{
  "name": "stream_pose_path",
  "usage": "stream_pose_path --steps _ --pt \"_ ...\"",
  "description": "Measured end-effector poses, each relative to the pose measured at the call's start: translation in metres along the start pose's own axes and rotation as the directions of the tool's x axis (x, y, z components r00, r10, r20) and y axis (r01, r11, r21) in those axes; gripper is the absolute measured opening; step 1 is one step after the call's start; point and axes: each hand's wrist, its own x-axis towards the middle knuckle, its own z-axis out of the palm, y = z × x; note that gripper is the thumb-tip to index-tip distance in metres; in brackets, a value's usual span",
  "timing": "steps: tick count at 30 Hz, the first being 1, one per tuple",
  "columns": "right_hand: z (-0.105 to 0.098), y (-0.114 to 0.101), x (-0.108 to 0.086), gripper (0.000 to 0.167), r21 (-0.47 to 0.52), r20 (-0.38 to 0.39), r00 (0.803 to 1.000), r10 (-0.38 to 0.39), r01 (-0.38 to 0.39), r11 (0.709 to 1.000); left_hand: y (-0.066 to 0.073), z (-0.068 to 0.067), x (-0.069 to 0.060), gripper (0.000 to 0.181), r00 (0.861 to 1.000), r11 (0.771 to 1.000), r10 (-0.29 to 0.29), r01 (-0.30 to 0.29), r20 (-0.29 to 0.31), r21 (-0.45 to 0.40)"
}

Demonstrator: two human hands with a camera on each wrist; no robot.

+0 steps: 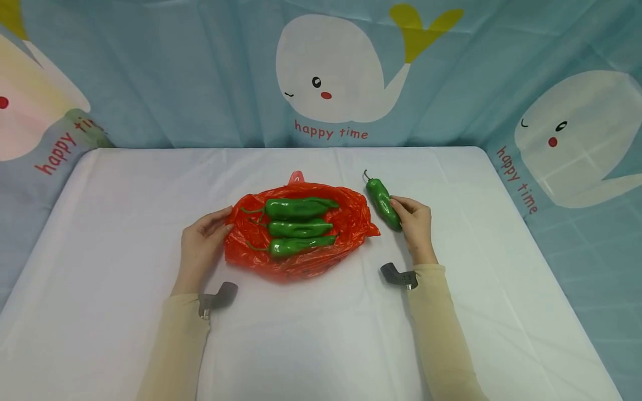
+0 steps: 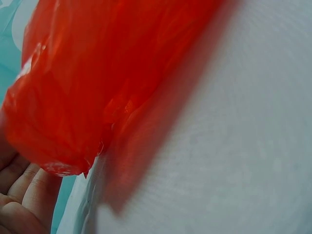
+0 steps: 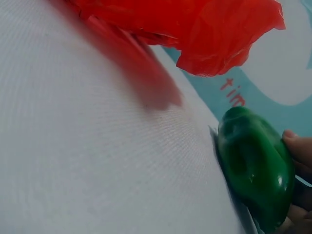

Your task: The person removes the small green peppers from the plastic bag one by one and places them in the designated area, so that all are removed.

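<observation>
Left hand (image 1: 202,239) at the left end of a red plastic bag (image 1: 355,214), thumb and fingertips pinching its crumpled rim. Left wrist view: the bag's film bulges over the curled fingers; the exact hold there is partly hidden.

Right hand (image 1: 414,223) grasps a loose green pepper (image 1: 378,197) between thumb and fingers, near its lower end. Pepper lies just right of the bag, outside it, slanted, its thin hooked stem pointing away from the person. Skin glossy, dented in the right wrist view. Cannot tell whether it touches the cloth.

Bag sits mid-table, mouth spread wide and facing up. Inside, three more long green peppers in a stack of near-parallel rows: far pepper (image 1: 293,209), middle pepper (image 1: 301,228), near pepper (image 1: 301,245). All three stems point left. A pinkish-red tab (image 1: 296,177) shows past the bag's far edge.

Surface: white tablecloth (image 1: 306,340). Behind and to both sides, a light-blue curtain (image 1: 200,72) printed with white whales, yellow tails, red "happy time" lettering. Both forearms in beige sleeves (image 1: 173,345); dark wrist cameras (image 1: 224,295) at the cuffs.
</observation>
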Motion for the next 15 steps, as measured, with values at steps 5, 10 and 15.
stream_pose_path --steps 5,10,15 --pt "-0.0033 -0.0008 -0.0006 0.031 0.032 0.038 0.999 -0.021 0.02 0.999 -0.0006 0.0002 -0.0001 0.036 1.0 1.0 -0.003 0.003 0.0 -0.001" --pt "-0.0057 -0.0006 -0.0004 0.034 -0.009 0.05 0.999 0.016 -0.016 1.0 0.0018 0.0004 -0.0009 0.035 1.0 1.0 -0.012 0.012 0.001 0.002" --pt "-0.0054 0.0006 0.001 0.035 -0.069 0.062 0.997 0.039 -0.035 0.997 0.0035 0.0003 -0.0007 0.036 1.0 1.0 -0.028 0.028 0.002 0.0"
